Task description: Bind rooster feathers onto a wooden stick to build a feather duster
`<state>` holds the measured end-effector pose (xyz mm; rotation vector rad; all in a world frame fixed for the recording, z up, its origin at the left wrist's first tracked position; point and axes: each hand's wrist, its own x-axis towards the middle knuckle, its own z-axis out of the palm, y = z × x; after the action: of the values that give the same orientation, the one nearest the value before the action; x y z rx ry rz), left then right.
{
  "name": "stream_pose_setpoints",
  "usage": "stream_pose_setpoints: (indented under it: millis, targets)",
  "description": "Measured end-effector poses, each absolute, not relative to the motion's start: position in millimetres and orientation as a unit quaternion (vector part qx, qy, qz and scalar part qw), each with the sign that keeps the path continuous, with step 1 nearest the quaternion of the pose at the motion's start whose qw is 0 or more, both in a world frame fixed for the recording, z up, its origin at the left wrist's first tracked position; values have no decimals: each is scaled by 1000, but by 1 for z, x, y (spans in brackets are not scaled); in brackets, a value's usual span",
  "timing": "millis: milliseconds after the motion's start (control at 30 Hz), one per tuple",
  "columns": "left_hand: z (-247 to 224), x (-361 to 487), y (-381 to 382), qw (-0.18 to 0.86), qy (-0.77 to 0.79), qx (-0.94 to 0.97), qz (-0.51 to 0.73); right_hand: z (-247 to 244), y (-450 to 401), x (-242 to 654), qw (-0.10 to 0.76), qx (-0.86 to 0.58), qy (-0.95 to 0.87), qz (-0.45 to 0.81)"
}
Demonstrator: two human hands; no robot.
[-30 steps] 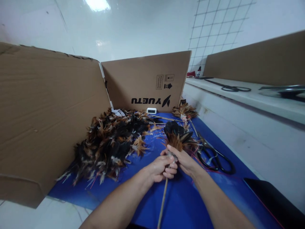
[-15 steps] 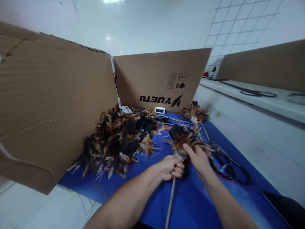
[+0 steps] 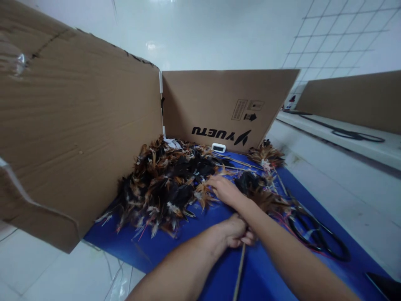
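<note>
My left hand [image 3: 239, 232] is closed round a thin stick [image 3: 239, 271] just below a head of brown and black feathers [image 3: 266, 198]. The stick's lower end runs toward the bottom edge of the view. Crossing over the left wrist area, my right forearm leads to my right hand [image 3: 221, 188], which touches the right edge of a large feather pile [image 3: 156, 184]. Its fingertips reach a light brown tuft [image 3: 204, 194]; whether they pinch any feathers cannot be made out.
Large scissors [image 3: 318, 234] with black handles lie on the blue surface [image 3: 175, 255] at right. Another feather bundle [image 3: 267, 154], thin sticks [image 3: 241, 161] and a small white display device [image 3: 218, 147] are farther back. Cardboard panels [image 3: 200, 100] stand behind and at left.
My right hand has left the feathered stick and moved left to the pile. My left hand still holds the stick. The whole view has shifted slightly.
</note>
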<state>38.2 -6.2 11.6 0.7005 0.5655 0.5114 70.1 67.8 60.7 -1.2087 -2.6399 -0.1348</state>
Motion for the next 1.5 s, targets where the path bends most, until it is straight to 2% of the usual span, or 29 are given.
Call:
stream_pose_setpoints:
  millis: [167, 333, 400, 500, 700, 867, 1033, 1167, 1367, 1500]
  targets:
    - [11, 35, -3, 863, 275, 334, 262, 50, 96, 51, -4, -421, -901, -101]
    - [13, 35, -1, 856, 302, 323, 267, 44, 101, 56, -18, -408, -905, -118]
    - [11, 36, -1, 857, 298, 326, 265, 46, 98, 61, 17, -406, -908, -105]
    - [7, 38, 0, 866, 290, 322, 249, 52, 91, 69, 116, -413, -903, -37]
    - [9, 35, 1, 884, 274, 297, 234, 67, 72, 82, 326, -452, -805, 204]
    - [15, 32, -2, 878, 274, 312, 238, 83, 34, 97, 442, -488, -636, 403]
    - [11, 33, -1, 868, 279, 325, 250, 88, -5, 131, 552, -495, -509, 436]
    - [11, 31, -2, 888, 231, 319, 236, 71, -22, 158, 580, -504, -461, 443]
    - [16, 28, -5, 890, 198, 345, 224, 43, -27, 165, 567, -487, -436, 501]
    - [17, 29, -4, 895, 198, 338, 213, 37, -26, 161, 547, -503, -457, 489]
